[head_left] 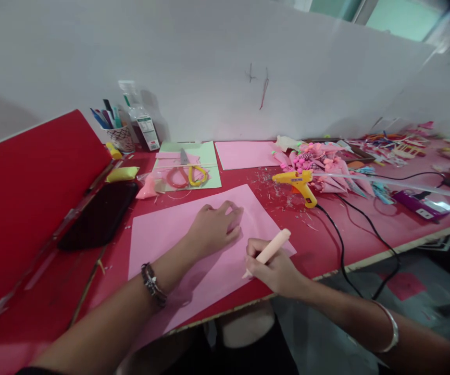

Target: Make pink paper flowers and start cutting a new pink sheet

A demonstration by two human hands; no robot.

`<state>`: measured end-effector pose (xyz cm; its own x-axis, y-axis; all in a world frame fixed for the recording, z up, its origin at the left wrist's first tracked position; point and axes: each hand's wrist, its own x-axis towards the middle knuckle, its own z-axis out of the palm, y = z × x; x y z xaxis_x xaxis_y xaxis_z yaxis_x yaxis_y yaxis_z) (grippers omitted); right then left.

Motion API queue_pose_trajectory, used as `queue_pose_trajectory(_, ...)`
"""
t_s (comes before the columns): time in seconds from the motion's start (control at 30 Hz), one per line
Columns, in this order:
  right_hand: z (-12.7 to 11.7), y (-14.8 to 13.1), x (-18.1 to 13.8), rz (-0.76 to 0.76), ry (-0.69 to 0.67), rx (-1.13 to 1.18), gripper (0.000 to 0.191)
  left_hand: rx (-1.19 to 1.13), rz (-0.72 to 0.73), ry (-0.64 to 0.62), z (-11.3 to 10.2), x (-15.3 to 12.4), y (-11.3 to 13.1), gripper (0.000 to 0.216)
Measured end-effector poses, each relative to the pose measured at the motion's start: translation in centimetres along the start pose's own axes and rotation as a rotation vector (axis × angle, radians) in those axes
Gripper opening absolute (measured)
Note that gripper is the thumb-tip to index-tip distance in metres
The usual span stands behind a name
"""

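A large pink paper sheet [170, 234] lies on the red table [319, 245] in front of me. My left hand [214, 227] rests on the sheet with its fingers curled down, pressing the paper flat. My right hand [274, 268] is closed around a pale peach pen [267, 252], whose tip touches the sheet near its right edge.
A yellow glue gun [297, 182] with a black cord lies to the right, beside a pile of pink paper cones [322, 161]. Scissors [184, 174] lie on a green sheet [209, 156]. A cup of pens [117, 136], a bottle [141, 122], a dark phone [99, 214] and a red board [25, 192] are on the left.
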<state>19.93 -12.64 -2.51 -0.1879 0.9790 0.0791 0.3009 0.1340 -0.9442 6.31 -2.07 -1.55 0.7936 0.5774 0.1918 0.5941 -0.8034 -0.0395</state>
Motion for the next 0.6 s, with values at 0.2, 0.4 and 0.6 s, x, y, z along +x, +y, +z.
queue_pose_trajectory(0.2,0.7,0.0,-0.1,-0.029,-0.011,-0.127,0.023,-0.040,0.002,0.002,0.0,0.0,0.0,0.040)
queue_pose_trajectory(0.4,0.6,0.2,-0.4,-0.068,-0.022,-0.273,0.024,-0.051,0.008,-0.006,-0.1,-0.1,0.0,0.041)
queue_pose_trajectory(0.6,-0.7,0.4,-0.2,-0.047,0.053,-0.386,0.024,-0.061,0.006,-0.007,0.1,-0.1,-0.1,0.042)
